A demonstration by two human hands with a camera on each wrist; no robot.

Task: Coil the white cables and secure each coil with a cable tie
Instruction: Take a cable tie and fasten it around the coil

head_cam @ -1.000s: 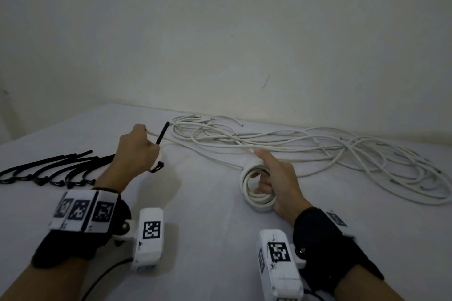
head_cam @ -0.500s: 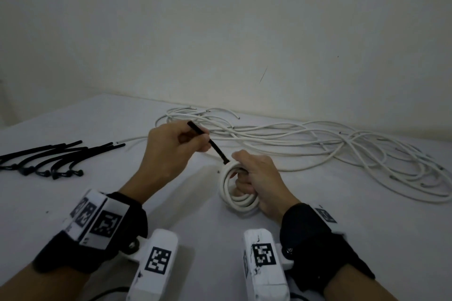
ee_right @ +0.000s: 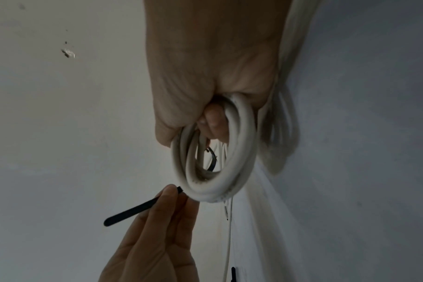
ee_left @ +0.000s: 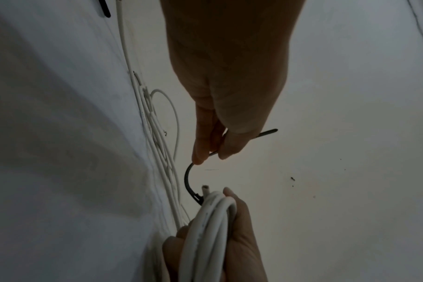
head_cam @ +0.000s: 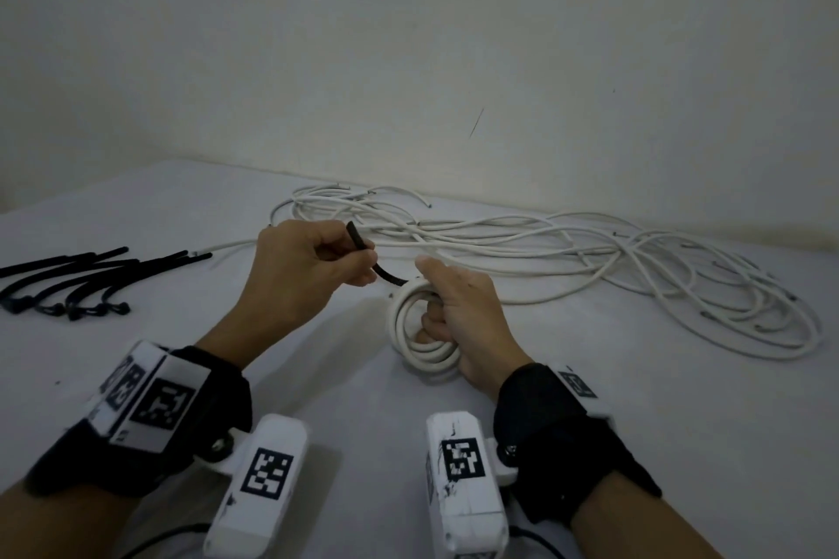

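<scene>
My right hand [head_cam: 458, 313] grips a small coil of white cable [head_cam: 420, 340] upright over the table, fingers curled through its middle. The coil [ee_right: 215, 152] fills the right wrist view. My left hand [head_cam: 313, 268] pinches a black cable tie [head_cam: 381, 270] between thumb and fingers just left of the coil. The tie [ee_left: 190, 183] curves from my left fingers down to the coil's top edge, and its far end shows inside the ring in the right wrist view. The tie's free tail [ee_right: 131, 211] sticks out past my left hand [ee_right: 167, 221].
A big loose tangle of white cables [head_cam: 590, 268] spreads across the back and right of the white table [head_cam: 681, 399]. Several spare black cable ties [head_cam: 81, 281] lie at the far left. A plain wall stands close behind.
My left hand has come right from the spare ties, carrying one tie to the coil. The tie now bends around the coil's top edge. The right hand has closed its thumb onto the coil.
</scene>
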